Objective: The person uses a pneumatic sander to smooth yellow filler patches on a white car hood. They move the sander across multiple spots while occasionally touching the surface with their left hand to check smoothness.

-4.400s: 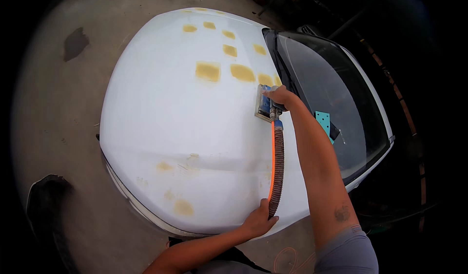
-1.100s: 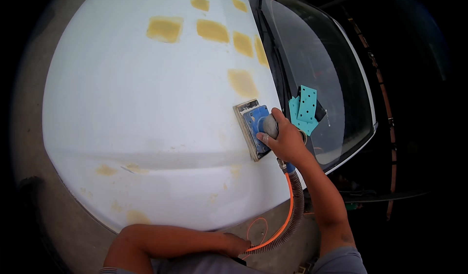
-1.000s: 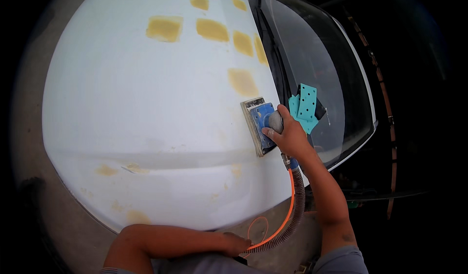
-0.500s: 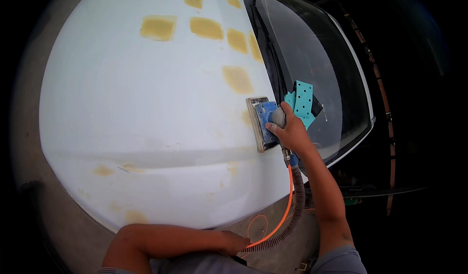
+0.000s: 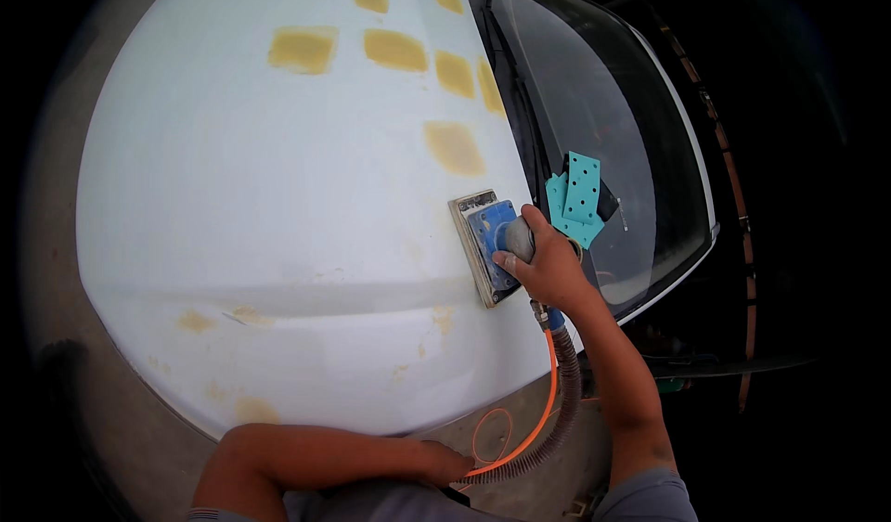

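My right hand (image 5: 548, 260) is wrapped round the grey top of a blue pneumatic sander (image 5: 492, 230). The sander's flat rectangular pad lies on the white car hood (image 5: 232, 179), close to its windshield edge. An orange air line (image 5: 548, 401) and a brown ribbed hose (image 5: 568, 383) run from the sander down toward me. Near my body, my left hand (image 5: 445, 464) is closed round these hoses; its fingertips are partly hidden. Yellow filler patches (image 5: 394, 51) dot the hood, one of them (image 5: 455, 148) just beyond the sander.
Turquoise perforated sanding sheets (image 5: 580, 193) lie at the base of the windshield (image 5: 594, 86), with a dark flat object partly under them. A black wiper (image 5: 520, 77) runs along the glass edge. Below the hood, a thin orange loop of line (image 5: 492, 434) hangs over the grey floor.
My right hand has slid the sander a little left and nearer to me across the hood. The left hand stays in place on the hoses.
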{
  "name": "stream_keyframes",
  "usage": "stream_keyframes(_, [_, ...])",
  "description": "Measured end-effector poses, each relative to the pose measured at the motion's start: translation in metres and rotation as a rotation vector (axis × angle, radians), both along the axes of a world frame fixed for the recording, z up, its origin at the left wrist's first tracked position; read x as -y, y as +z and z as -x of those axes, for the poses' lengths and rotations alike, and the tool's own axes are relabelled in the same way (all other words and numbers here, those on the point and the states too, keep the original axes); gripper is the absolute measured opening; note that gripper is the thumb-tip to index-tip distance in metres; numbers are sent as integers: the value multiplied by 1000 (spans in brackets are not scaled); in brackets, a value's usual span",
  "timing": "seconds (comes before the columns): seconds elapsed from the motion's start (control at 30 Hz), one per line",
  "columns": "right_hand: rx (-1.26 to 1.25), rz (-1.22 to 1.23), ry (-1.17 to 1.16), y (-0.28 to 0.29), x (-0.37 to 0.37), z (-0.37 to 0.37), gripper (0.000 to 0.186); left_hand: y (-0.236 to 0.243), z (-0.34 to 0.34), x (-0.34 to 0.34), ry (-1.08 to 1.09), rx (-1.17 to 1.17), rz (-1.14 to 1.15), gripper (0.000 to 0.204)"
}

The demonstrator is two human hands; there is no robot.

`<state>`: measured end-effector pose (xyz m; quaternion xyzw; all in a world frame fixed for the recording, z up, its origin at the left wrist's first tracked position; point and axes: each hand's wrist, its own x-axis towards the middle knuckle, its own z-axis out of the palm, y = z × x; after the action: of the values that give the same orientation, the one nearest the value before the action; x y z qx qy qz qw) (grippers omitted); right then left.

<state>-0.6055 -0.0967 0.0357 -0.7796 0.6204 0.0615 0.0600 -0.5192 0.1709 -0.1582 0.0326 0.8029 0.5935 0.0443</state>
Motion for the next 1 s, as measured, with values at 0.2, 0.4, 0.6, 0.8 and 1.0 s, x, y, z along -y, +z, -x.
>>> stream_keyframes(0.2, [86,39,-165,10,29,10,81,17,-10,18,26,59,0,42])
stream_keyframes(0.4, [4,52,10,1,7,-15,78,6,-3,3,17,12,-46,44])
stream_keyframes(0.6, [53,44,-133,3,74,-52,90,24,-13,28,170,33,-85,45])
stream_keyframes(0.8, [48,68,-111,4,98,-86,88,31,-9,36,217,68,-174,45])
stream_keyframes(1.0, [47,13,-74,-2,39,-54,87,19,-9,6,105,-48,-73,42])
